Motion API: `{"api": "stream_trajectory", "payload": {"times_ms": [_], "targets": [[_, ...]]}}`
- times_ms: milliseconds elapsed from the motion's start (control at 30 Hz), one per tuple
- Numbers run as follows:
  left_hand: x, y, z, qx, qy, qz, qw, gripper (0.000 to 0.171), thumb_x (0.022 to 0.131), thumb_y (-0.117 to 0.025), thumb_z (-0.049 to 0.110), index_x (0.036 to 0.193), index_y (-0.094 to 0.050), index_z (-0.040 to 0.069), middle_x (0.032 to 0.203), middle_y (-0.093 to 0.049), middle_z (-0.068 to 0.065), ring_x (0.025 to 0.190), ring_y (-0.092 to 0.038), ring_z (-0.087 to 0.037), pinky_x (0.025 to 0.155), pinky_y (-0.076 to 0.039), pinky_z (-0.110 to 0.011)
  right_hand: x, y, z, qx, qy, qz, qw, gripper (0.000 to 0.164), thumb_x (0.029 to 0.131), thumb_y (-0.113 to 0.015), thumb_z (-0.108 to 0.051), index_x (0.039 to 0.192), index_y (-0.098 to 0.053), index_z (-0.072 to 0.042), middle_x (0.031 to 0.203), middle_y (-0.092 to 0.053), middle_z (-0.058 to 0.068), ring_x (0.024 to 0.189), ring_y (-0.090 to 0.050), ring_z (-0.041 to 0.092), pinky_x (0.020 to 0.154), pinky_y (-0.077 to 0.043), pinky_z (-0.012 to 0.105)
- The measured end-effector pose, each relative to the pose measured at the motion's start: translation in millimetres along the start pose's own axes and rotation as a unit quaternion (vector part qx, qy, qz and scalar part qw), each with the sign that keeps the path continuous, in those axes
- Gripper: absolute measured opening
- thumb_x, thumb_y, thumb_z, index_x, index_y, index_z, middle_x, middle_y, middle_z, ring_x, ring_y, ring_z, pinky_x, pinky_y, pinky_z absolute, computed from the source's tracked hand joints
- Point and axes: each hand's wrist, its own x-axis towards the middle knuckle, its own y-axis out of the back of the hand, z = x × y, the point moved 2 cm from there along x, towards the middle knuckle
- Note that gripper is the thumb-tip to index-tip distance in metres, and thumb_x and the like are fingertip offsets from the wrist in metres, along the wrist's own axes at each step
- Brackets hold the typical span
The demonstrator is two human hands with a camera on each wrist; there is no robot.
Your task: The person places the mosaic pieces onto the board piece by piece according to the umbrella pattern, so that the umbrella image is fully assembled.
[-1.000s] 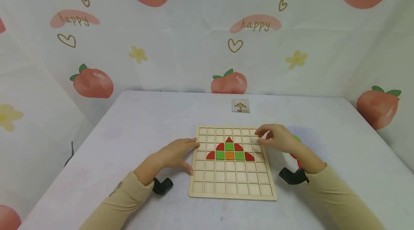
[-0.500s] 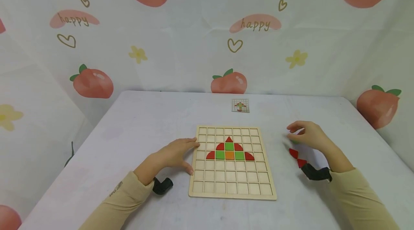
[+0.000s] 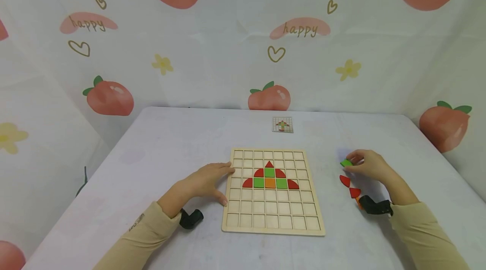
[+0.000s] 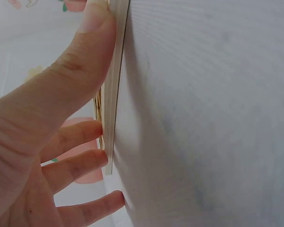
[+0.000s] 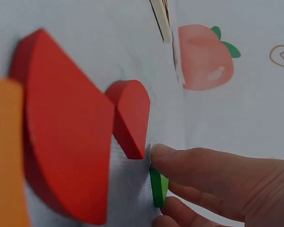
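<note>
Right hand (image 3: 367, 164) pinches green tile (image 3: 346, 163), frame right; a slip might knock the red quarter-circle (image 3: 344, 180) below; unclenched left hand (image 3: 203, 181) touches grid board (image 3: 271, 208).

The left hand (image 4: 35, 127) rests its thumb and two fingers against a pale wooden board (image 4: 114, 80). Beyond the whitish surface (image 4: 203, 118) hangs fruit-patterned cloth (image 4: 19, 52).

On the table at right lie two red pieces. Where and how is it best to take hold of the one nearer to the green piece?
I would pinch the far red piece by its side walls, coming from above, toward the end away from the other red piece: it lies flat, its thick sides show, and one corner seems to meet that neighbour.
</note>
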Motion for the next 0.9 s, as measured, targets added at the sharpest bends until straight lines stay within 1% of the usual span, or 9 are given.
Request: {"api": "stream_trajectory", "payload": {"times_ms": [100,200,433,533,733,900], "targets": [[-0.1,0.3,-0.1,0.000,-0.001,0.000,1.0000,0.090,0.064,-0.083,0.036,0.137,-0.044,0.002,0.148,-0.036,-0.017,0.136,-0.036,-0.035,0.113,-0.031,-0.049,1,-1,0,-0.002,0.000,0.003,1.000,0.038,0.078,-0.072,-0.018,0.102,-0.060,0.008,0.097,-0.063,0.027,0.087,-0.059,0.034,0.066,-0.052,0.035],[-0.5,0.9,0.3,0.001,-0.002,0.001,1.0000,0.089,0.064,-0.083,0.035,0.137,-0.044,0.001,0.148,-0.037,-0.017,0.136,-0.036,-0.035,0.113,-0.031,-0.049,1,-1,0,-0.002,-0.001,0.004,1.000,0.035,0.079,-0.071,-0.017,0.101,-0.060,0.008,0.095,-0.063,0.027,0.086,-0.059,0.034,0.065,-0.052,0.035],[-0.6,1.3,0.9,0.002,0.002,0.001,1.0000,0.089,0.064,-0.083,0.035,0.137,-0.044,0.002,0.148,-0.037,-0.017,0.136,-0.036,-0.035,0.114,-0.031,-0.048,-1,2,-5,0.001,0.014,0.009,1.000,0.033,0.079,-0.070,-0.015,0.101,-0.060,0.008,0.096,-0.063,0.029,0.087,-0.060,0.037,0.067,-0.054,0.040],[-0.7,1.5,1.2,0.000,0.005,0.001,1.0000,0.089,0.064,-0.083,0.035,0.137,-0.044,0.001,0.148,-0.036,-0.017,0.137,-0.036,-0.035,0.114,-0.031,-0.048,-3,2,-9,0.001,0.022,0.015,1.000,0.033,0.079,-0.070,-0.014,0.102,-0.060,0.008,0.097,-0.063,0.028,0.088,-0.060,0.038,0.066,-0.055,0.041],[-1.1,1.8,1.3,0.000,0.003,0.001,1.0000,0.089,0.064,-0.083,0.035,0.137,-0.044,0.001,0.148,-0.037,-0.017,0.136,-0.036,-0.035,0.113,-0.031,-0.049,-6,2,-26,-0.003,0.044,0.029,0.999,0.032,0.078,-0.071,-0.014,0.102,-0.062,0.005,0.094,-0.065,0.024,0.085,-0.062,0.035,0.064,-0.054,0.036],[-0.3,1.5,0.8,0.003,0.003,0.001,1.0000,0.089,0.064,-0.083,0.036,0.137,-0.044,0.002,0.148,-0.037,-0.017,0.136,-0.036,-0.035,0.113,-0.032,-0.049,-9,-2,-44,-0.002,0.060,0.035,0.998,0.031,0.079,-0.070,-0.014,0.104,-0.063,0.003,0.094,-0.065,0.020,0.081,-0.060,0.026,0.062,-0.049,0.027]]}}
